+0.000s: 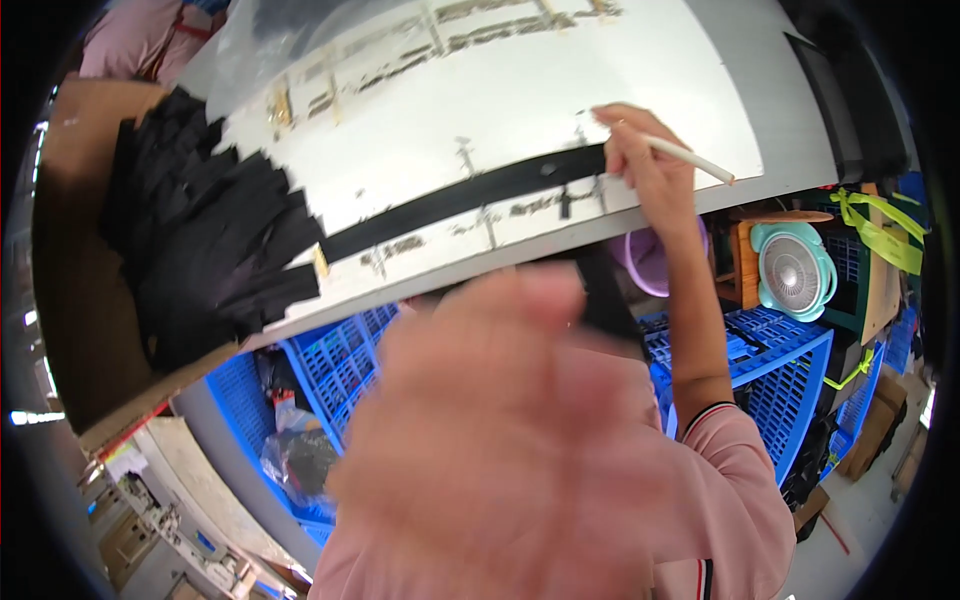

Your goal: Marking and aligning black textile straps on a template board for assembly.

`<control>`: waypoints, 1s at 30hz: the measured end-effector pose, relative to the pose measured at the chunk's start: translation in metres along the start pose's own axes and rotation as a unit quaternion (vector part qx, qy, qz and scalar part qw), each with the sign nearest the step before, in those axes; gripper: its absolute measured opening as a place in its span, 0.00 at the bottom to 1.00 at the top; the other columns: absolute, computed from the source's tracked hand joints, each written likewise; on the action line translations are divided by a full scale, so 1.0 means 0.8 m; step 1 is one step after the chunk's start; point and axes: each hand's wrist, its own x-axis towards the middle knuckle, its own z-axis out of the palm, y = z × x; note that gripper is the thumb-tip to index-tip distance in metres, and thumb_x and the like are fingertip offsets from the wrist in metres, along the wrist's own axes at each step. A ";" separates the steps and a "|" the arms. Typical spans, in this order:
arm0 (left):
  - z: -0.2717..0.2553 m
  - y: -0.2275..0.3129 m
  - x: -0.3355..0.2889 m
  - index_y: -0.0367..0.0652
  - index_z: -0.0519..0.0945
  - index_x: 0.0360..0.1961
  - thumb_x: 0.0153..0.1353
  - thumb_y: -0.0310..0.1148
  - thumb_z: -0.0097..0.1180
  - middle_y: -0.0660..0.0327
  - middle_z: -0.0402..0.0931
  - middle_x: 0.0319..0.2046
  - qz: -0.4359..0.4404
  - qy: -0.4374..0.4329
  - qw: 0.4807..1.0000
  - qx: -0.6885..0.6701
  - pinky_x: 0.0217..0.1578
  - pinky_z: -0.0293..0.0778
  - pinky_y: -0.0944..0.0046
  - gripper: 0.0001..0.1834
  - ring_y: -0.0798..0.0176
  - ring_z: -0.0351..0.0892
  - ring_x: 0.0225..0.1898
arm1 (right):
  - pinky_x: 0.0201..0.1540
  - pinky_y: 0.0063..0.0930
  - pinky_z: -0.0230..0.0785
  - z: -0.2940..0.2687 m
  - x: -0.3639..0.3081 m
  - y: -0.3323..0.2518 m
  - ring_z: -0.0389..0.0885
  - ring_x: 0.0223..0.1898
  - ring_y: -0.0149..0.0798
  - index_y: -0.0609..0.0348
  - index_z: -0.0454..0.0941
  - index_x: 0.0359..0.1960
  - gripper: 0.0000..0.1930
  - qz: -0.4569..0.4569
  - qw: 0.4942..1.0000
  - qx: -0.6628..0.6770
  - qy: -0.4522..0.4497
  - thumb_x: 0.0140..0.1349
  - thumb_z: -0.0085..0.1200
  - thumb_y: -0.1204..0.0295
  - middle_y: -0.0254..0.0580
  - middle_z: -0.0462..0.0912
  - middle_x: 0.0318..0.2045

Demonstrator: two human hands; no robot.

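My right hand (650, 165) is closed round a slim white pencil (693, 160), which slants out past the knuckles. This hand rests at the right end of a long black fabric strip (470, 192) lying along the front of a white board (560, 80). Small marks and tape bits dot the board above and below the strip. Raised close to the camera, my left hand (490, 430) is a large blur; its fingers are smeared and anything in it cannot be made out. A heap of black strips (220, 240) lies left of the board.
A cardboard box (75, 230) borders the heap at left. Below the table edge are blue plastic crates (345, 370), a purple bucket (668, 262) and a turquoise fan (795, 270). A person in pink (135, 40) is at the far left.
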 end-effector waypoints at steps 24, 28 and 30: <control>-0.080 0.078 -0.047 0.51 0.88 0.45 0.66 0.24 0.59 0.80 0.63 0.71 0.052 0.098 0.993 -0.042 0.62 0.56 0.38 0.11 0.60 0.61 0.70 | 0.39 0.36 0.76 0.120 0.123 0.022 0.85 0.36 0.45 0.49 0.81 0.46 0.09 -0.290 0.840 -0.459 -0.021 0.66 0.62 0.65 0.35 0.85 0.38; -0.100 0.083 -0.051 0.54 0.89 0.43 0.66 0.22 0.59 0.86 0.61 0.72 0.055 0.106 0.991 -0.053 0.63 0.53 0.36 0.13 0.64 0.59 0.72 | 0.43 0.35 0.77 0.185 0.084 -0.008 0.86 0.40 0.45 0.49 0.82 0.47 0.11 -0.319 0.809 -0.493 -0.006 0.63 0.65 0.66 0.37 0.87 0.42; -0.093 0.084 -0.047 0.55 0.90 0.42 0.65 0.21 0.60 0.90 0.60 0.73 0.058 0.107 0.991 -0.060 0.64 0.51 0.35 0.14 0.66 0.57 0.73 | 0.40 0.36 0.75 0.231 0.042 -0.020 0.84 0.39 0.41 0.48 0.82 0.45 0.10 -0.355 0.847 -0.395 -0.015 0.62 0.64 0.67 0.35 0.86 0.36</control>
